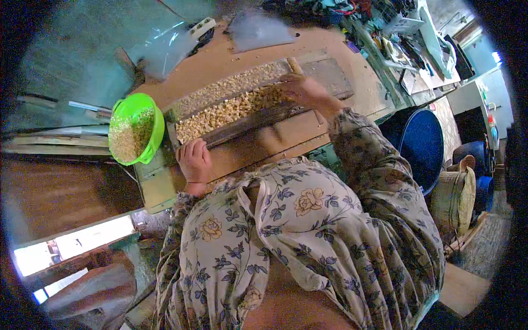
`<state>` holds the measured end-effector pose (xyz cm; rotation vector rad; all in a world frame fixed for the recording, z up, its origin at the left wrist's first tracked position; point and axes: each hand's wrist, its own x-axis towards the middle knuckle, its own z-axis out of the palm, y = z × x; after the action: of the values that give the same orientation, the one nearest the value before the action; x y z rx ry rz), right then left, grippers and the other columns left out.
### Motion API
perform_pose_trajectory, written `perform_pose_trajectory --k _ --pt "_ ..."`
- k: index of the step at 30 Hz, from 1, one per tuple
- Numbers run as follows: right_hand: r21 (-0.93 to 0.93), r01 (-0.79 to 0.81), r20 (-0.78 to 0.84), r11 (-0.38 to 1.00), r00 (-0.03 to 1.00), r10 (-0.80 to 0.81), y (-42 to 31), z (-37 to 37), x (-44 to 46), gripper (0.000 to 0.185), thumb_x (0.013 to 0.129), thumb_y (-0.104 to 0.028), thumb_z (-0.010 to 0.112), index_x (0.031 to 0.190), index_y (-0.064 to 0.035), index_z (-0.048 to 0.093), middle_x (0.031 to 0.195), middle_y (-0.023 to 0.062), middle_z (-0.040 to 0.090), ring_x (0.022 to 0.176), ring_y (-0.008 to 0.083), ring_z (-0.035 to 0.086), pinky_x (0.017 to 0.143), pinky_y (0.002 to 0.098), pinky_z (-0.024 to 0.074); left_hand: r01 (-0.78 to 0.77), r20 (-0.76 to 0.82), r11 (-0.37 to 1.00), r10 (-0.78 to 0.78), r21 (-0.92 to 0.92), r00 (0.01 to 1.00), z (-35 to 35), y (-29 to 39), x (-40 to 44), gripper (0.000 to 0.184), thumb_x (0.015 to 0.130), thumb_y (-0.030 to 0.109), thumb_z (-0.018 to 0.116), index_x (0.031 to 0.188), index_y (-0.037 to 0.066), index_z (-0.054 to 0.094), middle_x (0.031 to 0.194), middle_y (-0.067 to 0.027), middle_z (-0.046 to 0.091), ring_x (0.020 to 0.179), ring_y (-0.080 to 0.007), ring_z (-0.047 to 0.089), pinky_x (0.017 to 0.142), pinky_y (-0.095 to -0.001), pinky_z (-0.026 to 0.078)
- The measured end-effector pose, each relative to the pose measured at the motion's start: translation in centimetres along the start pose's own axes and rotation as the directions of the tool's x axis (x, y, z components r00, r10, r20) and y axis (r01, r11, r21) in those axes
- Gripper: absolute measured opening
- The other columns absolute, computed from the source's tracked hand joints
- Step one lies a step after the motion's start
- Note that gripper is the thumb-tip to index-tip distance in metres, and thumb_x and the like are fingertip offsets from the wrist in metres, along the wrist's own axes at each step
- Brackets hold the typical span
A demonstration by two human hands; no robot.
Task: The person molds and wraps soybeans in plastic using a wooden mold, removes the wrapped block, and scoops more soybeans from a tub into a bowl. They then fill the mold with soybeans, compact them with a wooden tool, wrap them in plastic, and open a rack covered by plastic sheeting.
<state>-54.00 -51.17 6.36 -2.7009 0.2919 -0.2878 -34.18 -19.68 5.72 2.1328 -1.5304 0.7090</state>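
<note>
A long wooden frame [242, 125] lies on the table, filled with lumpy pale-gold pieces that look like puffed grain [231, 113]. A flatter, paler strip of grain [228, 88] runs along its far side. My left hand [194, 160] is at the near left corner, its fingers curled over the frame's edge. At the right end, my right hand [309, 92] lies over the grain with its fingers stretched to the left. A short wooden piece [295, 66] stands just beyond those fingers. The undersides of both hands are hidden.
A bright green basin [157, 129] of loose grain sits tilted in view at the left. Clear plastic sheets [261, 30] lie at the table's far side. Cluttered tools [407, 52] fill the back right. A large blue barrel [422, 148] stands to the right, beside a pale lidded drum [454, 198].
</note>
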Motion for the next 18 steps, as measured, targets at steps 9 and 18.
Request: perform_pose_trajectory --k 9,18 --pt "-0.127 0.071 0.110 0.989 0.992 -0.057 -0.1 2.6 2.4 0.026 0.074 -0.018 0.052 0.096 -0.0058 0.058 0.105 0.0116 0.055 0.100 0.0285 0.050 0.089 0.0352 0.0399 0.002 0.038 1.000 -0.002 -0.002 0.999 -0.3 0.0 0.1 0.007 0.071 0.013 0.056 0.078 0.011 0.057 0.089 -0.0016 0.058 0.087 -0.0209 0.053 0.077 -0.0361 0.038" --pt "-0.039 -0.094 -0.193 0.995 0.978 0.085 0.0 -2.1 1.5 0.021 0.082 -0.018 0.046 0.082 -0.0031 0.060 0.087 0.0123 0.060 0.082 0.0296 0.057 0.076 0.0370 0.0455 0.037 -0.085 0.978 -0.055 -0.207 0.995 -2.8 -0.6 0.5 0.016 0.071 0.012 0.057 0.086 0.006 0.056 0.092 -0.0091 0.057 0.087 -0.0262 0.053 0.079 -0.0367 0.040"
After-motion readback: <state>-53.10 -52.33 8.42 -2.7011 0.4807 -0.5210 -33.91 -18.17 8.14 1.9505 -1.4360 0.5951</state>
